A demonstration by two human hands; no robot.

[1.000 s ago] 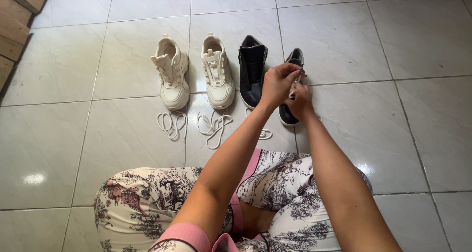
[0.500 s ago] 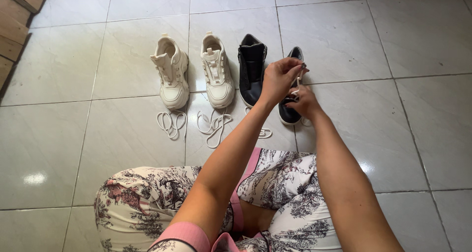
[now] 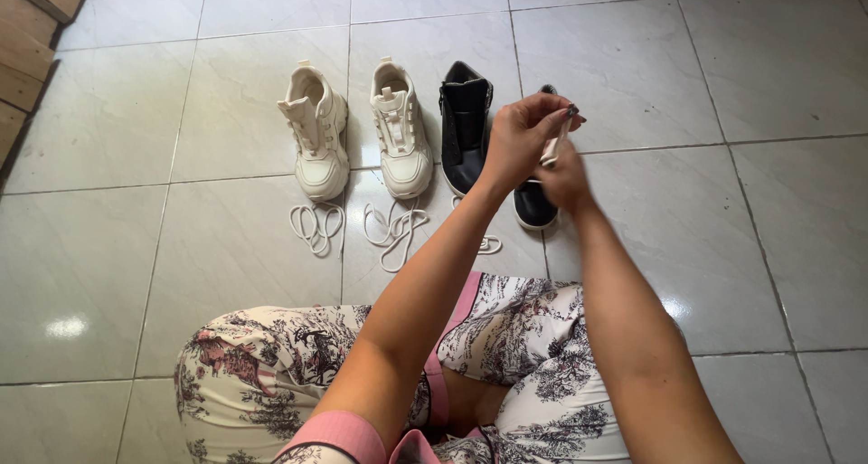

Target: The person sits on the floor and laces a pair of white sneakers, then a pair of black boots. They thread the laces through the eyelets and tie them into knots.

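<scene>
On the tiled floor, both hands pinch a white lace over a black shoe.

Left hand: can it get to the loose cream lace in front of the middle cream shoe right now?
Probably yes. The lace lies bare on the tiles just beside the left forearm, but the left hand is pinching a white lace at the black shoe.

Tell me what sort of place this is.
Probably a room in a home. The person sits on a glossy tiled floor, with two cream sneakers and two black shoes lined up in front, loose white laces beside them, and wooden steps at the corner.
</scene>
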